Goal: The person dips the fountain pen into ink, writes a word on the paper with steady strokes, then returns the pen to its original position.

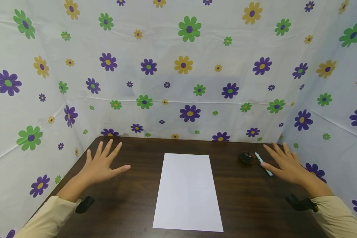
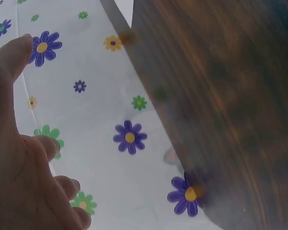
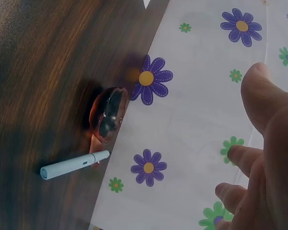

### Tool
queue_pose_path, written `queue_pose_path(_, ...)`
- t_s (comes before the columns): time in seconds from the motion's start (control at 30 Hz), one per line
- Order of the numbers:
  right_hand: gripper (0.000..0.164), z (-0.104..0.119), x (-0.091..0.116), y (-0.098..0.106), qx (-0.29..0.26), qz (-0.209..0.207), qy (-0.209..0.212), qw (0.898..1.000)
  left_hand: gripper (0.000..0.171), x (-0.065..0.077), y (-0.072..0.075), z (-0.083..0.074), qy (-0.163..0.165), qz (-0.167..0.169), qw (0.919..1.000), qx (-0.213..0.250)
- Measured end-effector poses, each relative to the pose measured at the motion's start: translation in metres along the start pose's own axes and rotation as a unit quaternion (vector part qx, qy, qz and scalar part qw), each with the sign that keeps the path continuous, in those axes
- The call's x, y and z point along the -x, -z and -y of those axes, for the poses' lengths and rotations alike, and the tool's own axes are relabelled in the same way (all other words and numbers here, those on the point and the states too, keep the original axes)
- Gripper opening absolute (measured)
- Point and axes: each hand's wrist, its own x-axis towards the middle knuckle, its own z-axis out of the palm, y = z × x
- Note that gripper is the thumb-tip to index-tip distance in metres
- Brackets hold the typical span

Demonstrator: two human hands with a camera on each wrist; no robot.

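Note:
A white sheet of paper (image 1: 187,191) lies flat on the dark wooden table, between my two hands. To its left, my left hand (image 1: 99,167) is held up with spread fingers and nothing in it. My right hand (image 1: 287,165), also spread and holding nothing, is at the right side. Nearest to it are a pale blue capped marker (image 1: 263,164) and a small dark, glossy rounded object (image 1: 245,158) with a reddish translucent rim. In the right wrist view the marker (image 3: 74,165) lies close beside that rounded object (image 3: 107,115), and the fingers are apart from both.
The dark wooden table (image 1: 131,198) ends at the back against a white flower-printed cloth (image 1: 166,119), which also hangs along the left and right sides. A black wrist device (image 1: 84,205) sits at the left sleeve, another black device (image 1: 300,202) at the right.

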Motion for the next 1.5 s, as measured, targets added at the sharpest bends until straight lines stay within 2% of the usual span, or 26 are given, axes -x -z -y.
queue_pose_path(0.23,0.076,-0.002,-0.003,-0.005,-0.008,0.001,-0.002,1.000,0.097,-0.012,-0.021,-0.017,-0.018,0.015,0.9994,0.024)
queue_pose_path(0.47,0.077,-0.005,-0.004,-0.015,-0.013,0.006,-0.017,1.000,0.096,-0.023,-0.055,-0.043,-0.065,0.033,0.9960,0.050)
queue_pose_path(0.7,0.076,-0.007,-0.005,-0.023,-0.030,0.015,-0.032,0.999,0.099,-0.030,-0.084,-0.070,-0.109,0.096,0.9854,0.089)
queue_pose_path(0.87,0.076,-0.010,-0.006,-0.029,-0.032,0.016,-0.036,0.999,0.107,-0.033,-0.099,-0.083,-0.129,0.142,0.9760,0.103)
queue_pose_path(1.2,0.074,-0.014,-0.007,-0.041,-0.039,0.019,-0.045,0.998,0.107,-0.036,-0.113,-0.089,-0.134,0.208,0.9658,0.078)
queue_pose_path(1.5,0.075,-0.015,-0.010,-0.049,-0.056,0.021,-0.051,0.997,0.109,-0.036,-0.115,-0.087,-0.136,0.228,0.9615,0.069)
